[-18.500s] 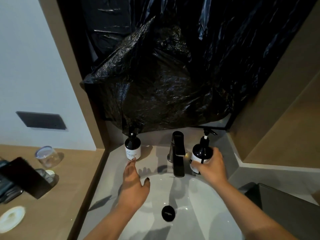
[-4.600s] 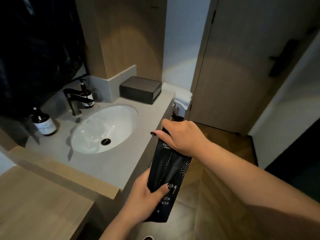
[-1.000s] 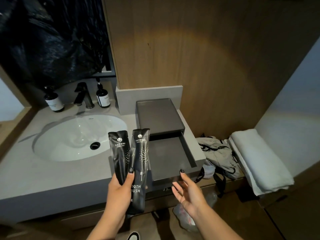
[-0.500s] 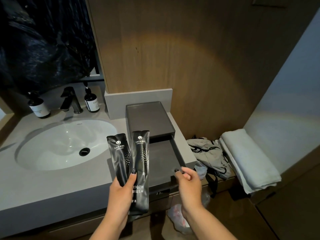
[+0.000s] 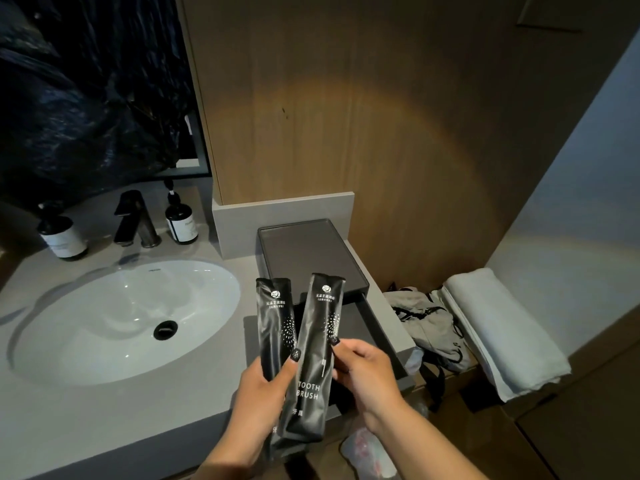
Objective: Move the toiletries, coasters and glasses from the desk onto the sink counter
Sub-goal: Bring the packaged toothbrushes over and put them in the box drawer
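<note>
Two long black foil toothbrush packets [image 5: 294,344] are held upright above the front edge of the grey stone sink counter [image 5: 104,420]. The left hand [image 5: 263,393] is curled around both, thumb across the front. The right hand [image 5: 363,368] pinches the right packet's edge. The open dark grey drawer box [image 5: 311,258] lies at twelve o'clock, the white oval basin [image 5: 104,323] at nine o'clock.
</note>
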`<state>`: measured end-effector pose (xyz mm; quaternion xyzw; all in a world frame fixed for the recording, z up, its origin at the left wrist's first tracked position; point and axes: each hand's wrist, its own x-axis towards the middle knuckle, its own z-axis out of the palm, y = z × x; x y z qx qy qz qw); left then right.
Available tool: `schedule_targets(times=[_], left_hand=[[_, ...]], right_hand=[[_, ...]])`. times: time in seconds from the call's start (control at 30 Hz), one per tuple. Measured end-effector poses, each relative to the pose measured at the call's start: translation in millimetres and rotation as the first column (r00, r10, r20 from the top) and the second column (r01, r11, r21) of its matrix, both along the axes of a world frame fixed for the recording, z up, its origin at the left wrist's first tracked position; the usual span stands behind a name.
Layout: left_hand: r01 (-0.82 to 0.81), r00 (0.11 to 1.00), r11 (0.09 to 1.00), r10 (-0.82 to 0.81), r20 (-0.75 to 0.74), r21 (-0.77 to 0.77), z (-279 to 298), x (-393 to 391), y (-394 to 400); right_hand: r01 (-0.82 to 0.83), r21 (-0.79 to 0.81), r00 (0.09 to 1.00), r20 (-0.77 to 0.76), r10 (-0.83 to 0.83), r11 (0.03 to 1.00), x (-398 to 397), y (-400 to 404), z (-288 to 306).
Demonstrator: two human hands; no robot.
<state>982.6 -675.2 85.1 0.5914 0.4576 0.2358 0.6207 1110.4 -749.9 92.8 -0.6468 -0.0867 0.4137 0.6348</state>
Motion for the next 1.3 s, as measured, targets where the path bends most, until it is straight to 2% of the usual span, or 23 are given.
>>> schedule_targets(times=[0.13, 0.23, 0.3, 0.43, 0.57, 0.67, 0.8, 0.9, 1.03, 1.3], left_hand=[[0.044, 0.999, 0.999, -0.044, 0.003, 0.016, 1, -5, 20], [0.058, 0.998, 0.998, -0.058, 0.013, -0.028, 2, -12, 29], [0.029, 1.0, 0.998, -0.028, 0.013, -0.053, 0, -18, 36], [-0.084, 0.996, 0.987, 0.085, 0.004, -0.134, -8, -23, 49], [-0.184, 0.981, 0.964, 0.191, 0.02, -0.192, -11, -20, 54], [-0.194, 0.98, 0.964, 0.2, 0.018, -0.183, -12, -17, 53], [-0.218, 0.974, 0.955, 0.227, 0.021, -0.203, -14, -8, 50], [-0.224, 0.973, 0.952, 0.231, 0.01, -0.21, -13, -1, 47], [-0.239, 0.971, 0.955, 0.239, -0.021, -0.175, -14, -1, 44], [-0.295, 0.952, 0.931, 0.306, 0.021, -0.216, -15, -15, 37]], right_hand=[[0.064, -0.011, 0.998, -0.008, -0.064, 0.998, 4, 15, 0], [0.124, -0.04, 0.991, 0.059, -0.121, 0.992, 17, 21, 1], [0.109, -0.092, 0.99, 0.097, -0.1, 0.99, 32, 20, 0], [-0.082, -0.194, 0.996, 0.013, 0.087, 0.978, 65, 13, 4], [-0.239, -0.23, 0.971, -0.086, 0.225, 0.943, 86, 7, 9], [-0.374, -0.304, 0.927, -0.092, 0.364, 0.876, 95, 8, 10], [-0.425, -0.392, 0.898, -0.064, 0.436, 0.816, 102, 21, 0], [-0.414, -0.374, 0.905, -0.069, 0.42, 0.83, 101, 38, -15], [-0.295, -0.305, 0.955, -0.128, 0.267, 0.906, 95, 63, -44], [-0.263, -0.347, 0.964, -0.066, 0.257, 0.9, 71, 77, -74]])
